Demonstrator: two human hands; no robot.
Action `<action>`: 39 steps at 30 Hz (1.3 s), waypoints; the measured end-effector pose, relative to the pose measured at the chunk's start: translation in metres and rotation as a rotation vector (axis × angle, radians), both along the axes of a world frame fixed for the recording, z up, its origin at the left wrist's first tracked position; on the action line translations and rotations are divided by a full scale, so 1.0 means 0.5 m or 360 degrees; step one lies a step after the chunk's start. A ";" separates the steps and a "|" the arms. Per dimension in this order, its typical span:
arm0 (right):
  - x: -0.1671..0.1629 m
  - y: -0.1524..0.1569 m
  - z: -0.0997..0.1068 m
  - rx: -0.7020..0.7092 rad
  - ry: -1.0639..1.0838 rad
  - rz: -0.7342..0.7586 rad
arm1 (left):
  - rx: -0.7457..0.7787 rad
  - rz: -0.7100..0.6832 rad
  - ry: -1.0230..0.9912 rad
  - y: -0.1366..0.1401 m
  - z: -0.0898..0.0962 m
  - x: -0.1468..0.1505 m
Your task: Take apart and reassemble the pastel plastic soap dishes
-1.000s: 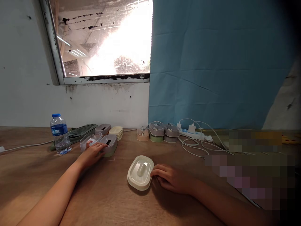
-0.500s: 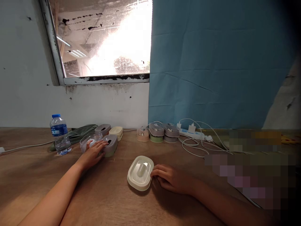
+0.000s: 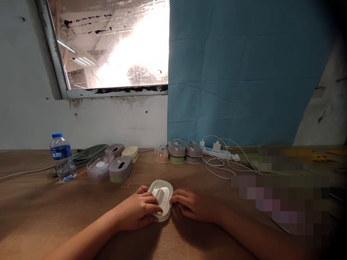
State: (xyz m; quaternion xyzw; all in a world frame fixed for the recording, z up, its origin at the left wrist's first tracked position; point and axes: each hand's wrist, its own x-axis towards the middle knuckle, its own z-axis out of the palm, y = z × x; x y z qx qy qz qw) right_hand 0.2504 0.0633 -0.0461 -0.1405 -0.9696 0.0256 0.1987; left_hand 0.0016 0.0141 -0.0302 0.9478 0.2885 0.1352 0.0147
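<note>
We hold a cream container (image 3: 163,193), long axis near to far, our left hand (image 3: 139,209) curled over its left side, our right hand (image 3: 193,205) narrowly gripping its right edge.

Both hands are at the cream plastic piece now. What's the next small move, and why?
I'd probably firm up the right hand's grip on the cream plastic piece: its fingertips meet only the right edge, whereas the left hand's fingers lie over the left part, so support looks uneven.
</note>
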 end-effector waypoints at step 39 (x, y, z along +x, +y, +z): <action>0.000 0.009 -0.004 0.0097 -0.0078 -0.0093 | 0.0264 0.1443 -0.0098 0.372 0.088 -0.119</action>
